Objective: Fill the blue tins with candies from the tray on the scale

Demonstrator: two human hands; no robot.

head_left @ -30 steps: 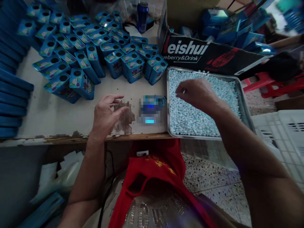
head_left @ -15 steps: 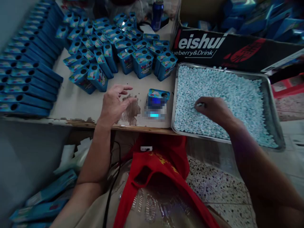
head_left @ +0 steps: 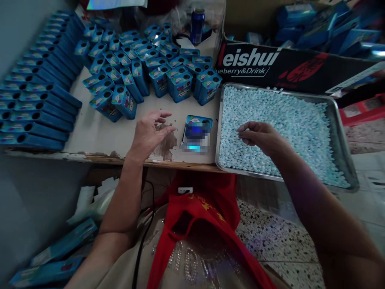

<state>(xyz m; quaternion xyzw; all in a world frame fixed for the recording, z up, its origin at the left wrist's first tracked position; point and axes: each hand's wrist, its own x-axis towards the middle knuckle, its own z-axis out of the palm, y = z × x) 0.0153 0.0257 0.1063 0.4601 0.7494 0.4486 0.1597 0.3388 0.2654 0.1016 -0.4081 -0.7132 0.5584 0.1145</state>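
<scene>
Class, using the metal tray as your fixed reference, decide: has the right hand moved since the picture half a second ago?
Yes. Against the metal tray, the right hand has moved left, closer to the tray's left rim.

Smooth metal tray (head_left: 338,136); glossy boxes (head_left: 181,86); rough wooden table edge (head_left: 192,165).

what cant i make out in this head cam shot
Head view: the lower part of the lone blue box, covered by pixel blocks.
Head view: whether the right hand holds any pale blue pellets; its own fingers hide the grip.
Head view: the far parts of the black carton, cut off by the top and right edges.
Head view: any lettering on the blue can, too small and dark.
</scene>
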